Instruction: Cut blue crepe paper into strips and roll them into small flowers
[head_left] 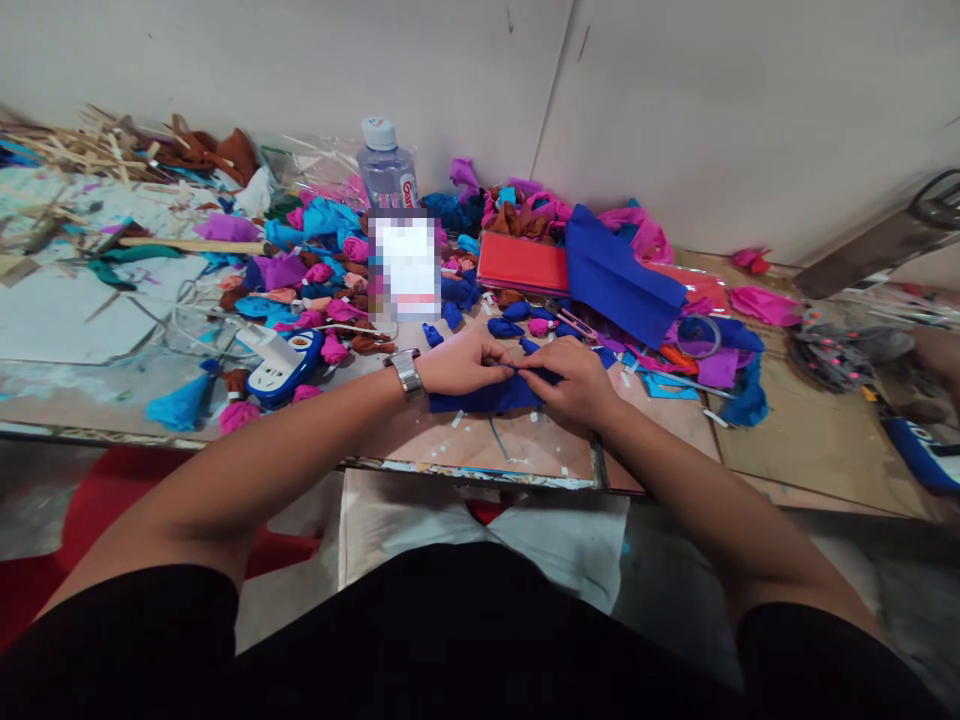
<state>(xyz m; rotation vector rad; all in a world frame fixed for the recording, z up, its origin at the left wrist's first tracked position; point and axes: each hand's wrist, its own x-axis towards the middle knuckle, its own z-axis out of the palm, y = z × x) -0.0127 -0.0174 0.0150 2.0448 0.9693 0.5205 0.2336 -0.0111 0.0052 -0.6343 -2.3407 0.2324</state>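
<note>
At the table's front, a dark blue cloth-like sheet lies flat under my two hands. My left hand, with a metal watch on its wrist, pinches the sheet's upper edge between thumb and finger. Right beside it my right hand is closed in a pinch on the same edge, the fingertips of both hands almost touching. Just beyond the hands lie several small dark blue knotted bundles and a pink one. Whether something small sits between the fingertips is hidden.
Heaped coloured bundles, a capped bottle and a blurred-out upright screen stand behind. A red packet and a larger blue sheet lie at the back. Left are a power strip and green-handled pliers; another person's hand shows far right.
</note>
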